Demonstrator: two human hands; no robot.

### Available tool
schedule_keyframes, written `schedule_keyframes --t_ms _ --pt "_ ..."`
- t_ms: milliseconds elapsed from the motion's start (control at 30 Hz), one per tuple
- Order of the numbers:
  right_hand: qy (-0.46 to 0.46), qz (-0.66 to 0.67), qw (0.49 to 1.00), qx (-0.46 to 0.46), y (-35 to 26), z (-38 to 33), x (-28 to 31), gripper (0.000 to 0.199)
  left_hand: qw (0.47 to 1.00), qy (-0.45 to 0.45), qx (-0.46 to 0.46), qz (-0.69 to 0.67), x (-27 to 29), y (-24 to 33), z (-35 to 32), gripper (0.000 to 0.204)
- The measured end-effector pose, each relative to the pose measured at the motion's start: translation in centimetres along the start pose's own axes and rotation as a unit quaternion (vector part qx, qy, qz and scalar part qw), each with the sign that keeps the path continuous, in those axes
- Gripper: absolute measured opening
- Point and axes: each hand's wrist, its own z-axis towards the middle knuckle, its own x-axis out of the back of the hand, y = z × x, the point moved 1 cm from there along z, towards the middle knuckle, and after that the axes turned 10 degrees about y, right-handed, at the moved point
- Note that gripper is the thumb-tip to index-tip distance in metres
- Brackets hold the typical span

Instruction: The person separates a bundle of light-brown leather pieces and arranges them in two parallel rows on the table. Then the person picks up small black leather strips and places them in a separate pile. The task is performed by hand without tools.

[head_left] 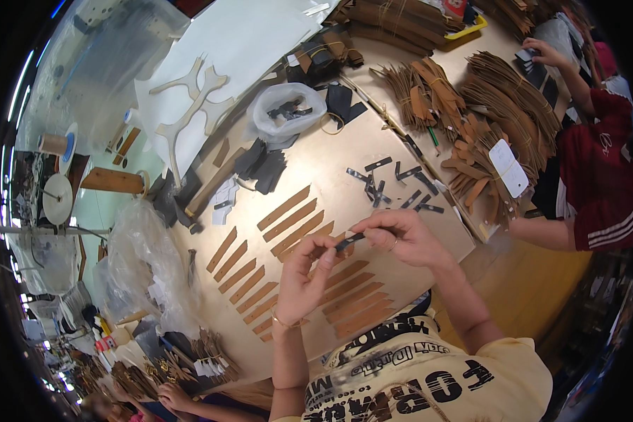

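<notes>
A small black strip (350, 242) spans the gap between my two hands above the table. My left hand (308, 274) pinches one end between thumb and fingers. At the other end, the closed fingertips of my right hand (399, 238) meet the strip. Below them, brown leather strips (295, 216) with pointed ends lie in slanting rows, some hidden under my left hand and wrist. Loose black strips with small shiny spots (378, 190) are scattered on the table just beyond my right hand.
Bundled brown leather pieces (513, 91) and a white tag (508, 169) lie at the right. A co-worker's arm (541, 233) rests near them. A plastic bag of black scraps (286, 112) stands far off. Clear plastic (148, 260) and a bench with thread spools (55, 145) are at left.
</notes>
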Motion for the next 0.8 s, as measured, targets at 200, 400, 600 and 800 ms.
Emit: schedule_keyframes --t_ms 200,400,600,800 --pt "0.199 -0.139 0.967 0.078 -2.5 -1.5 0.0 0.016 0.995 0.083 -0.029 0.035 0.3 -0.3 0.8 0.012" --pt "0.165 -0.478 0.798 0.329 -3.9 -2.4 -2.7 0.018 0.954 0.122 -0.193 0.193 -2.9 0.7 1.0 0.007" --pt "0.178 -0.494 0.797 0.299 -4.9 -2.4 -3.3 0.017 0.884 0.134 -0.318 0.317 -4.9 1.7 0.3 0.026" --pt "0.177 -0.491 0.802 0.290 -5.1 -2.1 -3.1 0.015 0.892 0.141 -0.308 0.300 -5.2 1.3 0.5 0.028"
